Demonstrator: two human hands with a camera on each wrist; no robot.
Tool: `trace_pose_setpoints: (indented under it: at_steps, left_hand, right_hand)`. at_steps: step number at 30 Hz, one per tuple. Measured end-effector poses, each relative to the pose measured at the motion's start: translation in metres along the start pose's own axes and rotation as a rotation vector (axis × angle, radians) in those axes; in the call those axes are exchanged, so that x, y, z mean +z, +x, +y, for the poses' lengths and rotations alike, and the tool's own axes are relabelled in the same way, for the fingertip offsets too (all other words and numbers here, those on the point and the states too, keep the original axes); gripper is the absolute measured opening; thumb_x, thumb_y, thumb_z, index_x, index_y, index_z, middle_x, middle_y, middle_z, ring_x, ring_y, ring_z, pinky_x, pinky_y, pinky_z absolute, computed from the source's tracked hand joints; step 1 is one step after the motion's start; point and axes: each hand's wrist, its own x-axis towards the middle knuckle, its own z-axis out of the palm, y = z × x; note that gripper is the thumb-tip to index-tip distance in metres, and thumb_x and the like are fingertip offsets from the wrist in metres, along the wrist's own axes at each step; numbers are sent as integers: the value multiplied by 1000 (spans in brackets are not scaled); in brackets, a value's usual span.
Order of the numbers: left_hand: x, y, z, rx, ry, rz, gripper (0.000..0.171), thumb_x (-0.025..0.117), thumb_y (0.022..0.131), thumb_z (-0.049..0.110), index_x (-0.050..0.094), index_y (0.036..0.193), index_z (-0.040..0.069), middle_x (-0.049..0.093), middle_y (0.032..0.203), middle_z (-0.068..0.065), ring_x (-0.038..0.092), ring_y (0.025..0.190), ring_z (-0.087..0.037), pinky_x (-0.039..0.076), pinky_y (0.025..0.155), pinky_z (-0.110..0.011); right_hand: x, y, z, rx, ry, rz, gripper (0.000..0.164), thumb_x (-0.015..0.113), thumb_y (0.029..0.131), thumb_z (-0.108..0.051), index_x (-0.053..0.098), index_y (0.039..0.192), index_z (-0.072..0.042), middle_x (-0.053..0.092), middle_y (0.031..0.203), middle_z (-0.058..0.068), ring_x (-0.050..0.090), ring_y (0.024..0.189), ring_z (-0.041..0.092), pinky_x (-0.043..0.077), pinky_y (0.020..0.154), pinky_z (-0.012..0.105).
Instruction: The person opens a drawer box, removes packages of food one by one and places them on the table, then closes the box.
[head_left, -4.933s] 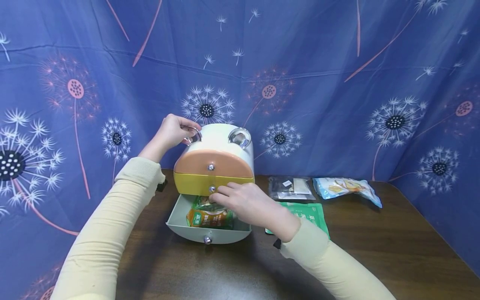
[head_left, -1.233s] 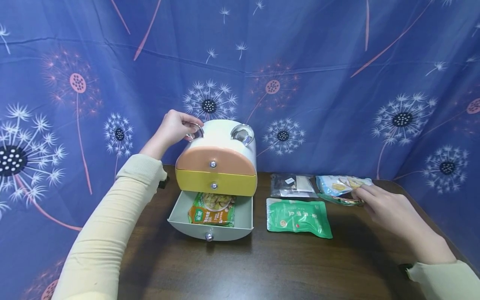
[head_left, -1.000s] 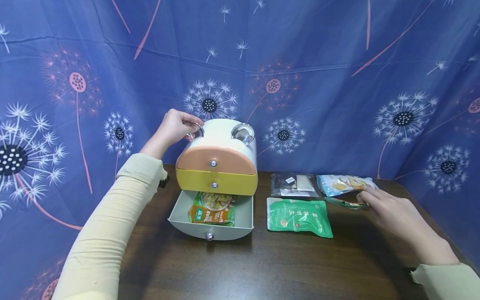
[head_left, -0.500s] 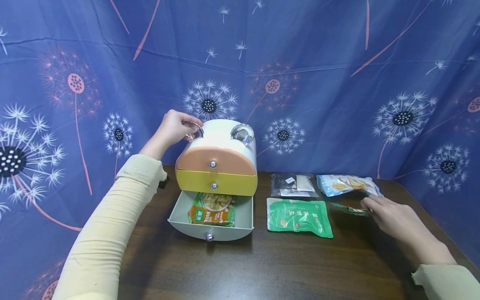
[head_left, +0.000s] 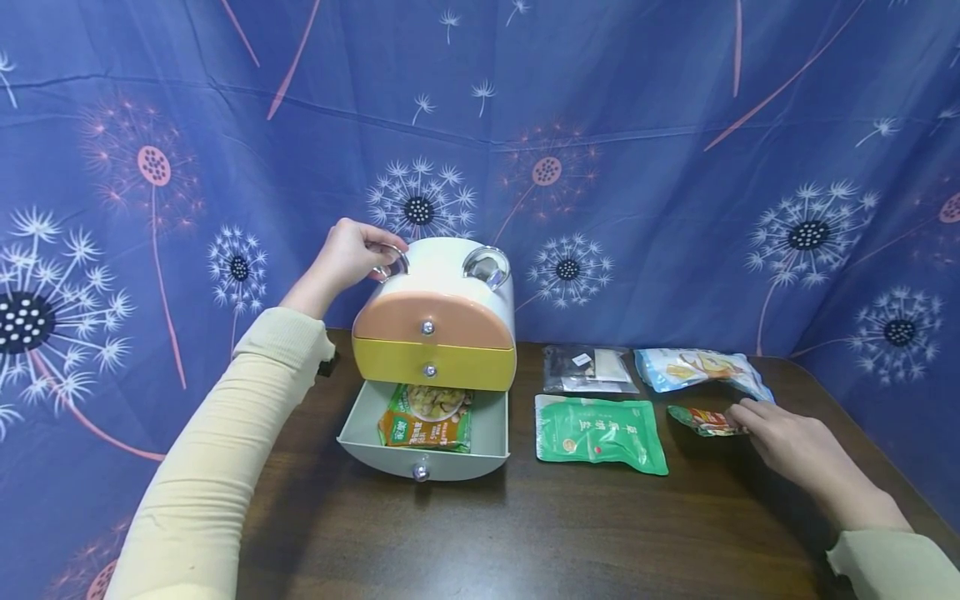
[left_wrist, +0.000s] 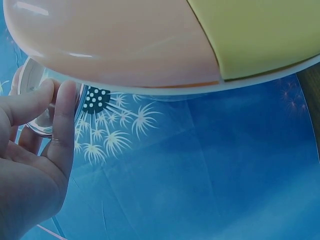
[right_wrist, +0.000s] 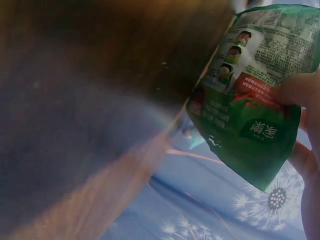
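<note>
In the head view, my left hand (head_left: 347,258) grips the left silver ear-shaped ring (left_wrist: 26,85) on top of a small rounded drawer box (head_left: 437,267). The box has a white shell with orange and yellow drawers pushed in. Its pale green bottom drawer (head_left: 375,461) is pulled out, with an orange-and-green food packet (head_left: 429,427) lying inside. To the right, my right hand (head_left: 806,454) pinches a green-and-red seasoning packet (right_wrist: 245,85) by one end between thumb and fingers. That packet is tilted, low over the table; whether it touches the wood I cannot tell.
A green pouch (head_left: 600,432) lies flat right of the drawer. Behind it are a clear-and-dark plastic bag (head_left: 587,371) and a light blue snack bag (head_left: 697,369). Brown table (head_left: 480,533) extends in front; a blue dandelion-print cloth (head_left: 480,100) hangs behind.
My right hand has gone from the open drawer to the table's right side, carrying the seasoning packet, then lowered it in front of the blue bag. My left hand stays on the ring.
</note>
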Motion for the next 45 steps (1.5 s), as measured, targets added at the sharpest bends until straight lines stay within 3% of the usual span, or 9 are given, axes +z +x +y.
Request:
trace_pose_setpoints:
  at_steps: [12, 15, 17, 20, 23, 34, 45]
  left_hand:
    - [0, 0, -1, 14, 14, 6, 20, 64, 88, 4, 73, 105, 11, 70, 97, -12, 67, 74, -23, 58, 59, -26]
    - [0, 1, -1, 15, 12, 6, 20, 64, 88, 4, 73, 104, 11, 70, 98, -12, 67, 71, -19, 58, 59, -26]
    - [0, 1, -1, 15, 6, 4, 21, 64, 88, 4, 73, 104, 11, 70, 100, -13, 67, 71, -18, 58, 59, -26]
    - [0, 2, -1, 17, 1, 1, 21, 64, 88, 4, 73, 104, 11, 70, 101, -13, 67, 71, -20, 59, 60, -27]
    - [1, 2, -1, 17, 1, 2, 20, 64, 87, 3, 73, 104, 10, 70, 99, -13, 67, 70, -19, 59, 62, -29]
    - [1, 2, -3, 8, -3, -1, 21, 64, 87, 3, 73, 104, 11, 70, 97, -14, 67, 77, -26, 59, 60, -28]
    - [2, 5, -5, 14, 3, -2, 20, 65, 87, 5, 73, 104, 12, 71, 98, -12, 67, 71, -19, 59, 60, -27]
  right_hand:
    - [5, -12, -2, 14, 50, -71, 52, 10, 100, -40, 55, 81, -24, 56, 79, -10, 56, 65, 11, 35, 35, 31]
    - [6, -15, -2, 22, 68, -97, 34, 28, 100, -30, 54, 79, -27, 54, 80, -13, 52, 64, 7, 31, 36, 28]
    - [5, -17, -2, 28, 72, -122, 18, 47, 92, -18, 53, 78, -29, 53, 81, -15, 50, 64, 5, 30, 36, 27]
    - [5, -18, -2, 38, 75, -164, 33, 68, 69, -4, 51, 76, -31, 53, 81, -16, 49, 65, 3, 30, 38, 27]
    - [5, -18, -2, 43, 78, -206, 47, 76, 56, 0, 49, 75, -32, 52, 81, -17, 48, 65, 2, 30, 39, 26]
    - [8, -18, -3, 45, 135, -286, 52, 78, 57, 3, 47, 73, -34, 41, 77, -22, 37, 64, -4, 26, 43, 19]
    - [7, -16, -6, 70, 164, -388, 52, 78, 56, 4, 49, 74, -35, 44, 78, -22, 41, 66, -2, 32, 44, 23]
